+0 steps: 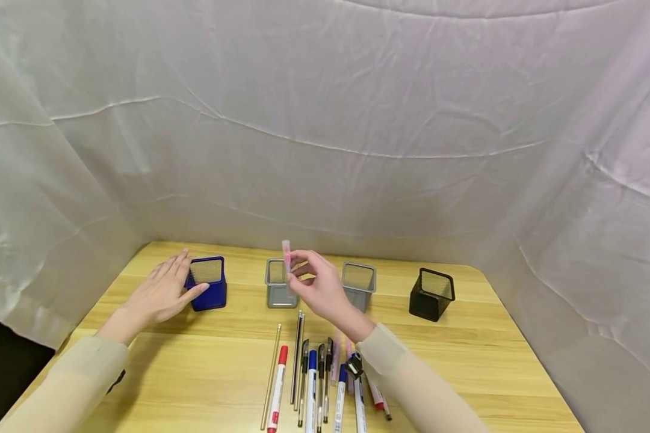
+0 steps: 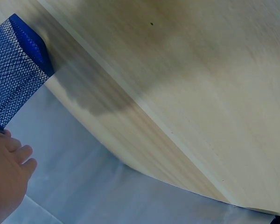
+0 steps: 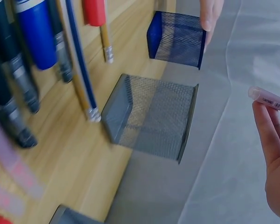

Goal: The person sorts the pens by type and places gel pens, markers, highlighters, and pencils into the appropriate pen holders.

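My right hand [image 1: 318,282] pinches a slim translucent pink tube [image 1: 286,255] between thumb and fingers, standing nearly upright above a grey mesh pen holder [image 1: 281,296]. Small dark print shows on the tube [image 3: 272,100] in the right wrist view. On the left, my left hand [image 1: 159,291] lies against the blue mesh pen holder [image 1: 211,297], its fingers extended along the left side and its thumb across the front corner. In the left wrist view, its fingertips are right at the blue holder's [image 2: 19,70] rim. The inside of the blue holder looks bare.
A second grey pen holder [image 1: 359,278], partly behind my right wrist, and a black one [image 1: 432,294] stand farther right. Nearer me lie pencils [image 1: 271,376], a red marker [image 1: 277,388], blue-capped markers [image 1: 311,385], black pens, more pink tubes [image 1: 335,361] and a small black sharpener [image 1: 354,366].
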A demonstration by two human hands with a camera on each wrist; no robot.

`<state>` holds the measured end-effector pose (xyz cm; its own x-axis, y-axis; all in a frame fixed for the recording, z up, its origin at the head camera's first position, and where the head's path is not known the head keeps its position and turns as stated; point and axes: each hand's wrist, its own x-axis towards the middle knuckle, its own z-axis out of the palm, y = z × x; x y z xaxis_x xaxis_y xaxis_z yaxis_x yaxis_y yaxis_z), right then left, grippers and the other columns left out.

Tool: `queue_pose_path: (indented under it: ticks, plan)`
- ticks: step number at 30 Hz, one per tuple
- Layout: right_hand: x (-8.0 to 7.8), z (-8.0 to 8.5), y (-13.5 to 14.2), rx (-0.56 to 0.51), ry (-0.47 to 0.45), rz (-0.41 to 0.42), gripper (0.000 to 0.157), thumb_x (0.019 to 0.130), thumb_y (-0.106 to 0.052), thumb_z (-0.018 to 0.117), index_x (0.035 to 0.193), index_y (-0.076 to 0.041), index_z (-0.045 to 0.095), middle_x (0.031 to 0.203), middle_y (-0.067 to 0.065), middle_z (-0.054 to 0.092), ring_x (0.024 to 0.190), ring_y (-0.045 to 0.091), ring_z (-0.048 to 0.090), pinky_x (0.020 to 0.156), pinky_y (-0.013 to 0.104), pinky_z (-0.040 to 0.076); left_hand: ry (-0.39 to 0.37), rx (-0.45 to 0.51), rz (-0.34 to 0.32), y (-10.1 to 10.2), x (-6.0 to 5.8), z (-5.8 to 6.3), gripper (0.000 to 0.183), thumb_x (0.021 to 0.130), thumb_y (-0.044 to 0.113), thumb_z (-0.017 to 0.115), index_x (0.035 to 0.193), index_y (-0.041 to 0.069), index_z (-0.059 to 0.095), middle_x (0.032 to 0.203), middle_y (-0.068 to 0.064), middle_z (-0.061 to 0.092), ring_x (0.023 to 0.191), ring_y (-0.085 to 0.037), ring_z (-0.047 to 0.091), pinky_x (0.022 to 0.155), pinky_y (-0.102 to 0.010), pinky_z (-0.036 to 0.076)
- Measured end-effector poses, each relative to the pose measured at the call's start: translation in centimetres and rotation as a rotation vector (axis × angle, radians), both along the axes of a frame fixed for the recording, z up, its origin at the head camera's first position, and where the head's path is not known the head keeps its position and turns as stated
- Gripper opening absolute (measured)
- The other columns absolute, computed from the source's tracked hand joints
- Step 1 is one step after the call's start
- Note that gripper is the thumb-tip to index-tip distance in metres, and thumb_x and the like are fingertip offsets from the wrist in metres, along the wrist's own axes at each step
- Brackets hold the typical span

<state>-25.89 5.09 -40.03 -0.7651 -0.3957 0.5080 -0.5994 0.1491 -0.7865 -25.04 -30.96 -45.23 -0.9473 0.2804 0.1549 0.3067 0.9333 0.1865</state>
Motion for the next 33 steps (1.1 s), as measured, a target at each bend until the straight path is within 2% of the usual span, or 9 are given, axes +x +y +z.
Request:
queue_pose_path:
  ticks: [8,14,18,21,25,29,33]
  plan:
    - [-0.6,0.6,-3.0,-0.051,-0.050,0.015,0.033,0.092,0.009,0.071,0.124,0.003,0.062,0.114,0.021,0.069,0.095,0.033,0.074,0.076,0.027,0.064,0.009,-0.010,0.008,0.0,0.1,0.1,0.090,0.108,0.055,0.045,0.156,-0.018,0.023,0.165,-0.037,0.016,0.151,-0.054,0.020,0.123,-0.067,0.018]
    - [-0.9,0.6,-5.1,-0.095,-0.086,0.035,0.030,0.092,0.008,0.069,0.120,0.002,0.060,0.114,0.019,0.068,0.095,0.030,0.074,0.078,0.027,0.064,0.020,-0.029,0.002,0.0,0.1,0.1,0.089,0.108,0.055,0.044,0.155,-0.018,0.023,0.165,-0.037,0.016,0.152,-0.054,0.019,0.123,-0.066,0.018]
    - [-1.2,0.3,-6.3,-0.106,-0.098,0.026,0.024,0.094,0.004,0.069,0.115,-0.001,0.060,0.110,0.015,0.069,0.090,0.026,0.073,0.071,0.023,0.061,0.028,-0.034,-0.004,0.1,0.2,0.1,0.089,0.108,0.054,0.045,0.155,-0.019,0.024,0.165,-0.037,0.017,0.152,-0.053,0.020,0.124,-0.065,0.018]
    - [-1.4,0.2,-7.2,-0.135,-0.141,0.019,0.018,0.096,0.001,0.068,0.112,-0.002,0.061,0.107,0.013,0.070,0.086,0.023,0.073,0.070,0.025,0.062,0.024,-0.030,-0.004,0.1,0.1,0.1,0.089,0.109,0.054,0.044,0.155,-0.019,0.023,0.165,-0.037,0.015,0.152,-0.054,0.019,0.124,-0.065,0.018]
    - [-1.8,0.1,-8.4,-0.164,-0.192,0.006,0.016,0.097,-0.001,0.068,0.113,-0.001,0.062,0.107,0.013,0.071,0.086,0.024,0.074,0.075,0.031,0.065,0.022,-0.035,-0.003,0.2,0.0,0.0,0.090,0.109,0.055,0.043,0.156,-0.019,0.021,0.166,-0.037,0.014,0.152,-0.053,0.018,0.124,-0.064,0.017]
    - [-2.4,-0.2,-9.6,-0.146,-0.183,-0.008,0.017,0.097,-0.001,0.070,0.113,0.001,0.064,0.108,0.015,0.073,0.091,0.029,0.075,0.075,0.025,0.063,0.023,-0.039,-0.003,0.2,0.0,0.1,0.091,0.108,0.055,0.044,0.156,-0.019,0.020,0.166,-0.037,0.014,0.153,-0.053,0.018,0.124,-0.065,0.017]
    - [-2.9,-0.6,-10.6,-0.112,-0.178,-0.013,0.016,0.098,-0.002,0.071,0.113,-0.001,0.065,0.108,0.014,0.074,0.091,0.026,0.076,0.070,0.019,0.059,0.017,-0.036,-0.001,0.3,0.0,0.1,0.091,0.108,0.055,0.044,0.156,-0.019,0.020,0.165,-0.037,0.014,0.152,-0.054,0.018,0.124,-0.066,0.017]
